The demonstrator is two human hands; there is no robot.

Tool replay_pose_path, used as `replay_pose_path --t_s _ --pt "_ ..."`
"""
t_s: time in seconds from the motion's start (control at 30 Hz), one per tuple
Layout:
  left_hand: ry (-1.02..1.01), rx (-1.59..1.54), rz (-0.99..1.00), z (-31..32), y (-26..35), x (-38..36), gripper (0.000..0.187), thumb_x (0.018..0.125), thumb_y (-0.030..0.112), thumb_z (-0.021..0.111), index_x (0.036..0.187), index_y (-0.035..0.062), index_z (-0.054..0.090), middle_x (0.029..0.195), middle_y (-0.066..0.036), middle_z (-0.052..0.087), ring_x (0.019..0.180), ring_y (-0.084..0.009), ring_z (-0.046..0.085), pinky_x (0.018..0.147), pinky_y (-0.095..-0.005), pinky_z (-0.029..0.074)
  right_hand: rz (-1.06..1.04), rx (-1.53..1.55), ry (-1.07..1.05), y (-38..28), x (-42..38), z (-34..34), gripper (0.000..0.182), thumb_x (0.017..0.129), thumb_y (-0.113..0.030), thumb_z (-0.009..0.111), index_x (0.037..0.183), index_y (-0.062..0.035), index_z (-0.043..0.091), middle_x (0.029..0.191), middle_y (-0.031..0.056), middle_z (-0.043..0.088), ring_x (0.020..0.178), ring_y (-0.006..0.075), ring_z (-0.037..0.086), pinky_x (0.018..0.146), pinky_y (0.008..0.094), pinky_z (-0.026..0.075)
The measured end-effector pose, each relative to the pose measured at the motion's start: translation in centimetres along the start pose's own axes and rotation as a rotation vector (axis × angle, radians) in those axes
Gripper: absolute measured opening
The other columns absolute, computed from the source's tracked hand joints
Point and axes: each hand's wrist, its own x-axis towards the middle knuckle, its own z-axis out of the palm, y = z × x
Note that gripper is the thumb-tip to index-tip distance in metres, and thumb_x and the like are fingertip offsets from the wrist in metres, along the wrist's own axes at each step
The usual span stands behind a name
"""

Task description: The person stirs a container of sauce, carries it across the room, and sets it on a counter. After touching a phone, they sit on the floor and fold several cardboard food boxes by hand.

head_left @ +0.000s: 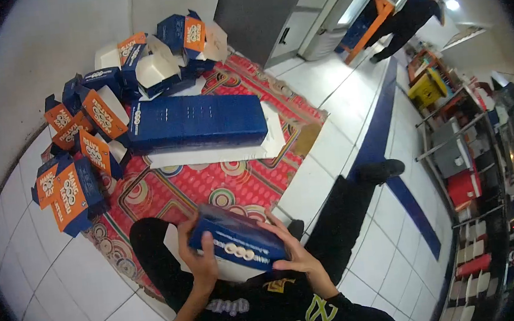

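Observation:
Held over my lap is a blue cardboard food box [240,242] with white lettering and a row of pale rings on the side facing me. My left hand [199,258] grips its left end, thumb pressed on the printed side. On the opposite end my right hand [295,252] is closed around the corner, with its fingers over the top edge. Part of a white panel [176,247] shows beside and under the box. In front of my legs lies a long blue stack of cardboard [198,121] on a white sheet [220,154].
Blue and orange folded boxes [103,113] are heaped against the wall at the left. A red patterned mat [180,188] covers part of the tiled floor [60,281]. Shelving [451,143] lines the right side. Farther back, a person [407,22] stands near an orange frame [371,28].

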Motion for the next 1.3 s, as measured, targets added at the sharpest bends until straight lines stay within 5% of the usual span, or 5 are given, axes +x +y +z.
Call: replay_pose_path --t_s 0.47,0.73,0.87,1.0,1.3 --pt "-0.453 0.84 0.55 22.0 -13.0 15.7 0.056 0.073 0.033 0.069 0.118 0.0049 0.05 0.12 -0.019 0.045 0.114 -0.0368 0.04 0.093 -0.0458 0.034 -0.284 0.93 1.402 10.5 -14.0 -10.3 0.06 0.078 -0.033 0.052 0.127 -0.0009 0.043 0.13 0.015 0.046 0.125 0.0263 0.039 0.108 0.0403 0.023" --pt "-0.274 1.462 0.173 29.3 -21.9 23.1 0.077 0.07 0.042 0.065 0.135 0.0119 0.036 0.143 -0.025 0.023 0.133 -0.0459 0.016 0.099 -0.0687 0.011 -0.535 1.148 1.188 11.9 -19.2 -11.4 0.066 0.078 -0.05 0.048 0.128 -0.0064 0.044 0.135 0.0114 0.041 0.128 0.0288 0.033 0.108 0.0485 0.019" --pt "-0.226 1.514 0.503 26.8 -24.0 22.1 0.082 0.068 0.035 0.063 0.139 0.0129 0.031 0.144 -0.025 0.023 0.133 -0.0439 0.018 0.1 -0.0682 0.01 -0.567 1.287 1.102 12.0 -17.7 -12.7 0.063 0.08 -0.051 0.049 0.129 -0.0126 0.046 0.135 0.0104 0.042 0.128 0.0301 0.032 0.107 0.0528 0.017" --pt "-0.31 1.428 0.641 22.9 -23.5 18.4 0.084 0.065 0.033 0.063 0.14 0.0157 0.03 0.144 -0.022 0.025 0.133 -0.0415 0.021 0.101 -0.0659 0.008 -0.402 1.489 1.371 12.4 -14.9 -14.0 0.068 0.084 -0.05 0.046 0.128 0.0008 0.041 0.137 0.0165 0.038 0.123 0.0447 0.036 0.098 0.0556 0.034" --pt "-0.874 1.221 0.667 10.8 -14.9 7.4 0.075 0.066 0.026 0.064 0.136 0.0146 0.039 0.145 -0.016 0.027 0.134 -0.0354 0.022 0.105 -0.0599 0.006 -0.286 1.346 0.744 15.8 -10.1 -17.4 0.057 0.082 -0.044 0.049 0.116 0.0016 0.054 0.137 0.0248 0.035 0.128 0.0461 0.028 0.107 0.0559 0.019"
